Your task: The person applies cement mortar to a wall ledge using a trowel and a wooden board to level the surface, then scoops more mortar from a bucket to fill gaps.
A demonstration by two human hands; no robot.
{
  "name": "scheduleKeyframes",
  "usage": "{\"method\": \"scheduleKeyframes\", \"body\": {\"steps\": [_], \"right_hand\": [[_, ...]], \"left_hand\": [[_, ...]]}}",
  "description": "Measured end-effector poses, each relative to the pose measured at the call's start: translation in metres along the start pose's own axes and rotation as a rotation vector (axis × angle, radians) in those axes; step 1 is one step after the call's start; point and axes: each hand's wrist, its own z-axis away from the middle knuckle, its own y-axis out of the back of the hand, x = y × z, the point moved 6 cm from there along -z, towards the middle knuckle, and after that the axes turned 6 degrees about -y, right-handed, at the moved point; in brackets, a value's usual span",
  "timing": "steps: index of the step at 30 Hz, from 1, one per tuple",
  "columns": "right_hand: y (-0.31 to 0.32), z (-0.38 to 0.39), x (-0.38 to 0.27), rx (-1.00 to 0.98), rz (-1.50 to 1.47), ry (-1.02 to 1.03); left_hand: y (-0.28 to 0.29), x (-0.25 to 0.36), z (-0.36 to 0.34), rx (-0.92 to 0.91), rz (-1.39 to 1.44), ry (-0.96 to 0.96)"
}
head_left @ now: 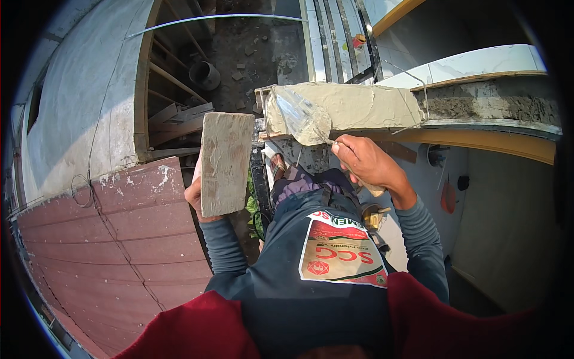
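My left hand [195, 192] grips a rectangular mortar board [226, 163] from beneath, holding it flat at chest height; its top carries a thin grey smear. My right hand [366, 160] is closed around the wooden handle of a pointed steel trowel [302, 116]. The trowel blade lies against fresh wet mortar [359, 105] spread on the end of a wall ledge. The board sits just left of the trowel, a short gap apart.
A tiled wall top [478, 63] with rough mortar runs right. A taut string line [221, 18] crosses above. Far below lie a grey bucket [204, 75], timber pieces and rubble. A reddish-brown panelled roof [113, 239] is at lower left.
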Motion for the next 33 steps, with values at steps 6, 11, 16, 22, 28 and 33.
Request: {"method": "scheduleKeyframes", "body": {"steps": [6, 11, 16, 22, 28, 33], "right_hand": [[0.019, 0.008, 0.015, 0.103, 0.012, -0.056], [0.04, 0.032, 0.016, 0.268, -0.039, -0.078], [0.01, 0.025, -0.011, 0.101, 0.047, 0.017], [-0.017, 0.007, -0.019, 0.127, 0.326, 0.395], [0.006, 0.013, 0.006, 0.234, 0.296, 0.26], [0.032, 0.029, 0.031, 0.292, 0.026, -0.118]], "left_hand": [[0.012, -0.002, 0.003, 0.007, 0.027, -0.007], [0.011, -0.001, 0.0, 0.019, 0.049, -0.006], [-0.005, 0.001, -0.006, -0.029, -0.037, 0.022], [-0.014, 0.003, -0.006, -0.194, 0.204, -0.096], [0.001, -0.004, -0.001, 0.01, 0.038, 0.026], [-0.007, 0.0, -0.001, -0.025, -0.108, -0.021]]}}
